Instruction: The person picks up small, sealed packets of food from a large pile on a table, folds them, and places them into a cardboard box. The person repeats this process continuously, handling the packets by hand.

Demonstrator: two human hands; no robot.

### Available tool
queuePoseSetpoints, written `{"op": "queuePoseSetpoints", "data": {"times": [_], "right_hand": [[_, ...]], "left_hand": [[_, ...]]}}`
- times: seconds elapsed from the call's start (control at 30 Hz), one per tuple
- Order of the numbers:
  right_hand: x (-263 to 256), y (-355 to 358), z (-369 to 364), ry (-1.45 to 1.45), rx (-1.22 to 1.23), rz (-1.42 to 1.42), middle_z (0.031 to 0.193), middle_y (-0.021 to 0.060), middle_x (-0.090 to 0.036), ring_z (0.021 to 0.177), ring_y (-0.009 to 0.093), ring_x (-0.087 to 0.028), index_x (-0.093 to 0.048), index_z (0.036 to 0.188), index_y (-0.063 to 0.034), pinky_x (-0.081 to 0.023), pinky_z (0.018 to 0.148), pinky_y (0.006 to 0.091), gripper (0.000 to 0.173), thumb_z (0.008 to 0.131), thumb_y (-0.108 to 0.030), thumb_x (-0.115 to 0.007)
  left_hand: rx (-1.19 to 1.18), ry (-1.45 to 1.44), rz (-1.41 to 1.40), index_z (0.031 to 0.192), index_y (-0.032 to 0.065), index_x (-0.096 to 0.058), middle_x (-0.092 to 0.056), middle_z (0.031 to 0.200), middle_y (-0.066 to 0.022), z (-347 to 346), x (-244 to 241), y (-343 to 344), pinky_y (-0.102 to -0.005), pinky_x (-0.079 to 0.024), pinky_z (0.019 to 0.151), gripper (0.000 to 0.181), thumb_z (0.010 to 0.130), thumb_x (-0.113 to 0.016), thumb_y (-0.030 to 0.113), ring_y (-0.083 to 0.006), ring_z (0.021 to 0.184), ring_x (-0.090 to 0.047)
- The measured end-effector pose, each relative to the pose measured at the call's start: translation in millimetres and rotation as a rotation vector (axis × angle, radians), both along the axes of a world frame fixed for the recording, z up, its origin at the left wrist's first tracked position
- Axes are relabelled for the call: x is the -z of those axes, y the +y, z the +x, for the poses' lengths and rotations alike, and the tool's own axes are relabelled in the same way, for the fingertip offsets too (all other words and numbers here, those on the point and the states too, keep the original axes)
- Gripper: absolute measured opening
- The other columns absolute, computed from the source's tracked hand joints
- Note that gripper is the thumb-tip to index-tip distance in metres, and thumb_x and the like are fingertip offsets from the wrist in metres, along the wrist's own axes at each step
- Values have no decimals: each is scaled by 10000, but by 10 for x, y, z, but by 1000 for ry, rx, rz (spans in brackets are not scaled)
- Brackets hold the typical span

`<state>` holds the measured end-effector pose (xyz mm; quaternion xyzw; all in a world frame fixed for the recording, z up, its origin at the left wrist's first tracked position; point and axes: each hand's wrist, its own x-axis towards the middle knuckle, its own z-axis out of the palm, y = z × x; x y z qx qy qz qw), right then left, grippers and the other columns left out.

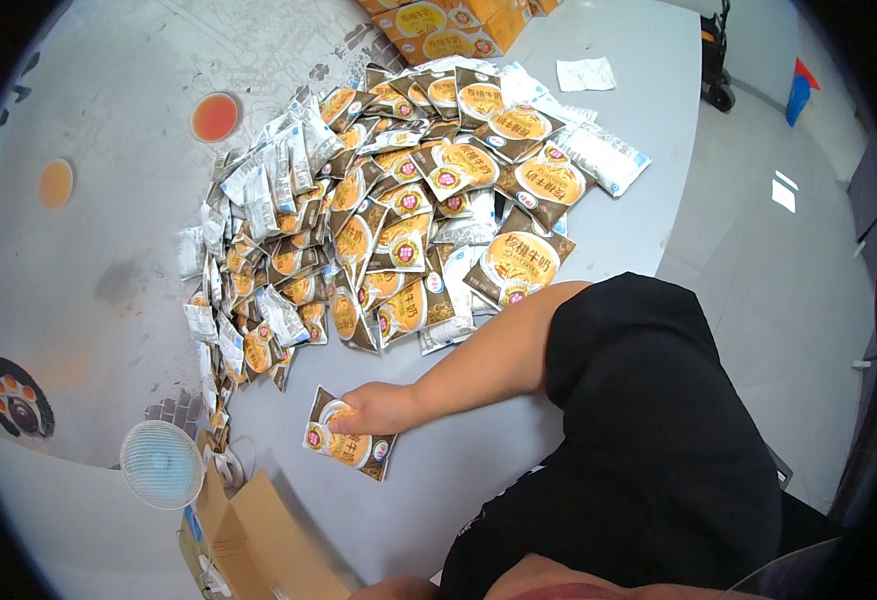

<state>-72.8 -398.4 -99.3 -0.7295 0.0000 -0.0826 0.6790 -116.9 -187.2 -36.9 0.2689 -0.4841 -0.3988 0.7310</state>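
My right hand (375, 409) grips a brown-and-orange printed packet (348, 451) by its upper part, with the thumb across the printed face. The packet is above the grey table (476, 427), and its far underside is hidden. Beyond it spreads a large heap of similar packets (401, 225), some showing the brown printed face, others the silvery-white back. One packet (517, 259) lies at the heap's near edge, partly behind my forearm. My left hand is out of view; only a bit of skin, perhaps the left arm, shows at the bottom edge.
An open cardboard carton (281, 525) stands at the lower left, beside a small round fan (161, 465). Orange printed cartons (453, 34) are stacked at the far end. A white paper sheet (586, 74) lies nearby. The table's curved edge borders tiled floor (753, 300) at right.
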Motion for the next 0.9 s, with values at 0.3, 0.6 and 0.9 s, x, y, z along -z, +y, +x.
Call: {"op": "queuePoseSetpoints", "data": {"times": [0.3,0.6,0.9], "right_hand": [[93,58,48,-97,55,60,970,167,-674,906,271,-648,-605,1066,-4,-491,831,349,457,936,-435,-527],[-21,51,-41,-316,199,-240,944,216,-637,889,376,-606,-588,1084,-14,-480,789,419,415,950,-400,-512],[-28,5,-5,-203,289,-235,878,202,-636,818,331,-615,-569,958,-2,-489,740,393,439,884,-429,-634]], "left_hand": [[-145,-53,3,837,51,-513,-578,859,-93,170,-97,-9,-354,-456,676,269,995,-409,243,-177,724,-540],[-1131,-92,557,1203,33,-508,-555,1062,-99,1078,291,-689,-336,-462,852,447,985,-459,419,-183,1014,-551],[-1033,52,623,1197,-7,-470,-581,1068,-114,1065,486,-876,-310,-504,785,508,992,-447,458,-183,920,-599]]}}
